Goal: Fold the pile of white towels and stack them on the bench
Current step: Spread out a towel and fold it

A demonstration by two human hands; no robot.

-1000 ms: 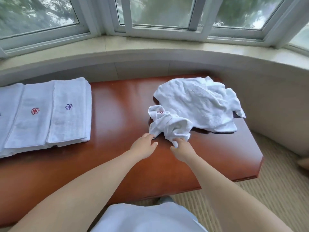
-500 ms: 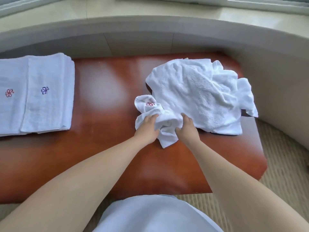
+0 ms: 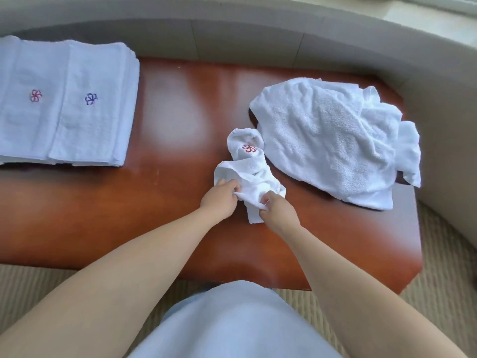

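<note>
White crumpled towel (image 3: 249,174) pinched in our left hand (image 3: 219,201) and right hand (image 3: 277,213); pile (image 3: 333,140) at two o'clock, folded stack (image 3: 64,99) at ten, on the bench (image 3: 175,140).

White towels on a glossy red-brown table (image 3: 180,202).

Crumpled towel (image 3: 249,174): white, small red flower emblem. Loose pile (image 3: 330,140): plain white terry. Folded stack (image 3: 64,99): white, one red-pink flower, one blue-purple flower. Carpet (image 3: 446,267): beige, finely ribbed. Curved wall (image 3: 232,34): grey-beige.
</note>
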